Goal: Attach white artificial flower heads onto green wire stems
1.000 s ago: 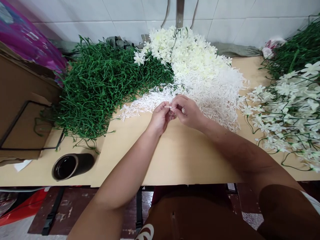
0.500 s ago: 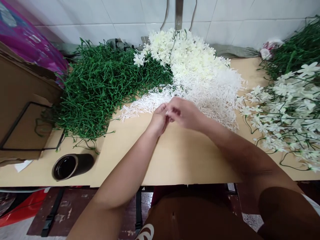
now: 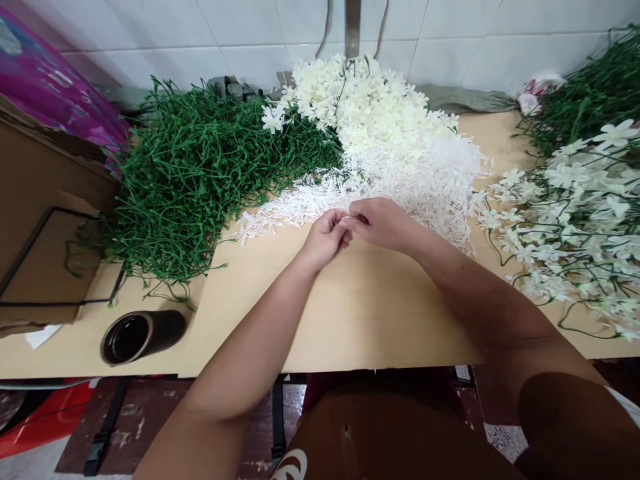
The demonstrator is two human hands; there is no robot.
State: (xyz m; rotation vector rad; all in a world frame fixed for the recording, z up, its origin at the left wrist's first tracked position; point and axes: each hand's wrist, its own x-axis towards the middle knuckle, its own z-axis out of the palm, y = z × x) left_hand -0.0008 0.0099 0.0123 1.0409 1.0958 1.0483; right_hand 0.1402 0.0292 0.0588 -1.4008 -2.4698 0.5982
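My left hand [image 3: 325, 239] and my right hand [image 3: 381, 223] meet above the cardboard sheet, at the near edge of a heap of thin white plastic stamens [image 3: 425, 180]. Both are closed in a pinch, with fingertips touching. Something small and pale shows between them, too small and covered to name. Behind the stamens lies a pile of cream artificial flower heads [image 3: 380, 113]. To the left of my hands spreads a large tangle of green plastic stems [image 3: 195, 173].
On the right lie white flowers on green stems [image 3: 575, 227], with more green stems [image 3: 590, 100] behind. A dark cup-like cylinder [image 3: 145, 335] lies at the front left. Beside it stand a cardboard box [image 3: 45, 220] and a black wire frame [image 3: 30, 253]. A tiled wall [image 3: 250, 33] closes off the back.
My hands have shifted slightly to the right, still together. The right hand's fingers have drawn back a little, and the motion blur on them is gone. The view has tilted slightly.
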